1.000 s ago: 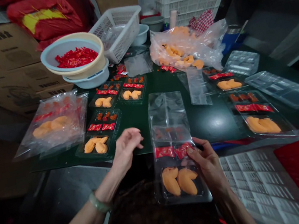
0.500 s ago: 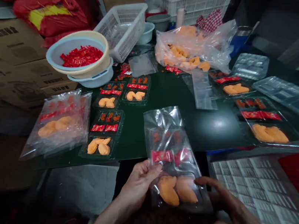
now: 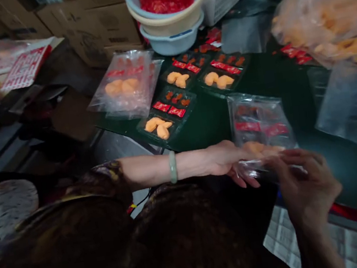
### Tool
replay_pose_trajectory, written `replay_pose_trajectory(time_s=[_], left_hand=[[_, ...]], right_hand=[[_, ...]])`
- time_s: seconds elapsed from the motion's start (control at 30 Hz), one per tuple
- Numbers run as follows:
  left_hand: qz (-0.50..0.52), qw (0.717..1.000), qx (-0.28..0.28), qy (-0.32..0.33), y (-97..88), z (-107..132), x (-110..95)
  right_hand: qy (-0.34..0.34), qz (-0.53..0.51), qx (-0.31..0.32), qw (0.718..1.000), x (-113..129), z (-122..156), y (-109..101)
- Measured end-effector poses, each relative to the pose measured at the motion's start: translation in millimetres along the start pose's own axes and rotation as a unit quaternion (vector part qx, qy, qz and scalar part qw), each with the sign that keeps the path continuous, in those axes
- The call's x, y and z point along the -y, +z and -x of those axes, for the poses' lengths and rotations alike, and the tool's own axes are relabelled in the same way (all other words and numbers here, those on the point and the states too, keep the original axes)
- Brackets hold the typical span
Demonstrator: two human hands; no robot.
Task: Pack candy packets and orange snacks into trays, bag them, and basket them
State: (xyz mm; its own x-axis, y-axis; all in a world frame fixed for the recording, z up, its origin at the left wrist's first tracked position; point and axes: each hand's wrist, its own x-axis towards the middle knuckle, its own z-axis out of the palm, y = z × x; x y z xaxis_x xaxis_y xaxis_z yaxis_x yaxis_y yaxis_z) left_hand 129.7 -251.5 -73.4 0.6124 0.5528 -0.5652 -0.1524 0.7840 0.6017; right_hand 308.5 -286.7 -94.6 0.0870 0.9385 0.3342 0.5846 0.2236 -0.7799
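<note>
The left hand (image 3: 226, 162) and right hand (image 3: 306, 182) clamp a clear plastic bag (image 3: 258, 117) (bottom hidden by fingers).

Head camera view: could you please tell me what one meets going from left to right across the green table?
A bagged tray of orange pieces, an unbagged tray with orange pieces and red sachets, the left hand, a clear bag holding a tray, the right hand, a loose clear plastic sleeve.
</note>
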Motion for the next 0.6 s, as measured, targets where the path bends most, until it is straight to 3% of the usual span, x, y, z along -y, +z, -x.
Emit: replay_pose_trajectory(time_s=[0.1,0.17,0.3,0.4,0.5,0.6], left_hand=[[0.016,0.999,-0.029,0.007,-9.8,7.5,-0.7],[0.016,0.998,-0.054,0.013,-14.5,13.5,2.4],[0.021,0.993,-0.107,0.040,-19.8,21.3,15.8],[0.020,0.985,-0.153,0.072,-19.5,24.4,23.6],[0.045,0.980,-0.184,0.063,-15.7,25.2,24.6],[0.067,0.982,-0.168,0.058,-9.5,23.0,26.1]], right_hand=[[-0.117,0.031,0.053,0.991,5.2,-2.9,3.5],[-0.161,0.052,0.048,0.984,7.0,0.5,7.0],[-0.164,0.105,-0.045,0.980,0.5,8.3,23.2],[-0.161,0.122,-0.053,0.978,-6.7,11.1,32.8],[-0.148,0.140,-0.049,0.978,-8.8,12.6,37.9],[-0.145,0.157,-0.065,0.975,-5.7,12.6,43.3]])
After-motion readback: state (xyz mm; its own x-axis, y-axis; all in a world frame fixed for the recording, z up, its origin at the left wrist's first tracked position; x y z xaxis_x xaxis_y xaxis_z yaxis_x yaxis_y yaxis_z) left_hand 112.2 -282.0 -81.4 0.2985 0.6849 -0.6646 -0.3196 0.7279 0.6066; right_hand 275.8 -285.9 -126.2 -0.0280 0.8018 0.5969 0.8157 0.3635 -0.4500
